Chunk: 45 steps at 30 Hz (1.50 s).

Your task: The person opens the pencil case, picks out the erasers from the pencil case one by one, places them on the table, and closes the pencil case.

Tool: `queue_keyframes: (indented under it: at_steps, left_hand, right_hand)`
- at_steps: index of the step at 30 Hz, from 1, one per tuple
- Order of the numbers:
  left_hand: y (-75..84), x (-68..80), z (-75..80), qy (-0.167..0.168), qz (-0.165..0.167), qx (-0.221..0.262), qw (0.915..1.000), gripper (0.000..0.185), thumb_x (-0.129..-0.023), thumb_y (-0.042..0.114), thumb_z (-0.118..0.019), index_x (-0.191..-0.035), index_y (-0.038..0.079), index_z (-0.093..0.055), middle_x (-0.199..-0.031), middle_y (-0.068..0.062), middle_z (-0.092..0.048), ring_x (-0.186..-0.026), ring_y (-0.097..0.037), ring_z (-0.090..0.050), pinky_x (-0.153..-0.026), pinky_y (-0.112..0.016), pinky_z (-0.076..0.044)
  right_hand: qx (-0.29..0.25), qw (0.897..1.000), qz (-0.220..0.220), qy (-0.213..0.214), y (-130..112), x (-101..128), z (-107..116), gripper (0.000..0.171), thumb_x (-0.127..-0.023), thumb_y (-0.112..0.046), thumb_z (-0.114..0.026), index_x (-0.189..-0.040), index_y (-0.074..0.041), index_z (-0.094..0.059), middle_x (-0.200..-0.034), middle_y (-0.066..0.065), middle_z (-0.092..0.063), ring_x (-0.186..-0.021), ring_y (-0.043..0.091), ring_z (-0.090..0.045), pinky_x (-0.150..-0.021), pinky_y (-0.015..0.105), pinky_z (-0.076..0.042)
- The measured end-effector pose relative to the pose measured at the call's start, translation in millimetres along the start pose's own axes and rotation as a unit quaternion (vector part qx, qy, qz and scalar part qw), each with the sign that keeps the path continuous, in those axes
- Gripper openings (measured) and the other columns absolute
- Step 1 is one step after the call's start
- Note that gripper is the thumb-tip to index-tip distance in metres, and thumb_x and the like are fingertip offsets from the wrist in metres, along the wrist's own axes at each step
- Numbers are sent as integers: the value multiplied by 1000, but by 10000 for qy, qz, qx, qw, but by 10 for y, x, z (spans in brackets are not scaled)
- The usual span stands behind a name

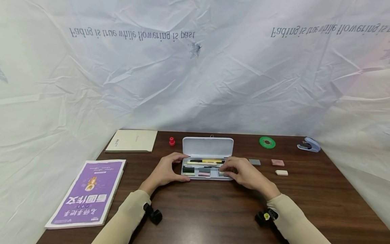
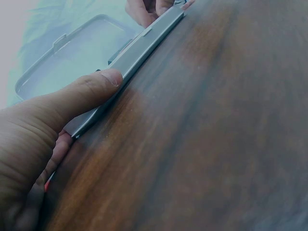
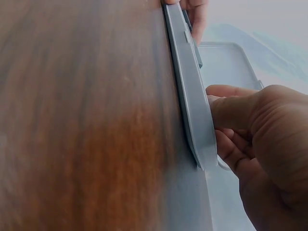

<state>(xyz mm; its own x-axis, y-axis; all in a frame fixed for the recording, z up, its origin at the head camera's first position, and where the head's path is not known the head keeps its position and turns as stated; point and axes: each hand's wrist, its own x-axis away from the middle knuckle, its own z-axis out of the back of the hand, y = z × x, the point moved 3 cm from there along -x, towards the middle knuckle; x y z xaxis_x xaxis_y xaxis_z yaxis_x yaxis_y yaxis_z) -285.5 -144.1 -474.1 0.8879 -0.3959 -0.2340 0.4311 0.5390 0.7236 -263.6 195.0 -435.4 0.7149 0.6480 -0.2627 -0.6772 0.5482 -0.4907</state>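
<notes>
Head view shows the left hand (image 1: 166, 171) gripping the open grey plastic pencil case (image 1: 207, 159) at its nine o'clock end while the right hand (image 1: 243, 173) pinches inside at three o'clock, so a jolt could likely tip the pens (image 1: 207, 161) out.

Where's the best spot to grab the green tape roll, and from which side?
Probably from above: the tape roll lies flat on the table, hole up, with bare wood all round. Put one finger in the hole and the thumb on the outer rim, or pinch across the ring. The right hand is nearer.
</notes>
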Motion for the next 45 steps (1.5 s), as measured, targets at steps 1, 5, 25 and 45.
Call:
queue_keyframes:
  at_steps: [1,5,25,45]
  left_hand:
    - [-3,1,-1,3,-3,-6,10000,85,-72,43,-108,-146,22,-73,-145,5,-70,-129,-18,-68,-115,-45,-57]
    - [3,2,-1,14,-32,9,10000,85,-72,42,-108,-146,21,-73,-145,4,-70,-129,-18,-68,-114,-46,-57]
    - [-10,7,-3,20,-2,0,10000,84,-72,41,-108,-145,21,-73,-145,4,-70,-129,-18,-68,-114,-45,-57]
    - [-1,6,-5,28,-5,57,10000,84,-72,41,-108,-146,22,-73,-145,5,-70,-129,-19,-68,-114,-46,-57]
  right_hand:
    - [-16,10000,-31,14,1,2,0,27,-101,-3,-82,-123,-19,-83,-117,-9,-75,-104,11,-72,-86,35,-64]
    - [-150,9997,-119,179,-8,11,35,25,-101,-4,-82,-120,-20,-82,-112,-11,-71,-93,6,-66,-78,32,-61]
    - [358,9869,-359,1529,243,330,879,33,-94,8,-84,-112,-20,-80,-111,-8,-73,-96,7,-65,-80,22,-60]
    - [111,9901,-1350,378,449,526,1072,21,-99,-3,-83,-112,-20,-83,-103,-4,-75,-90,7,-69,-76,26,-61]
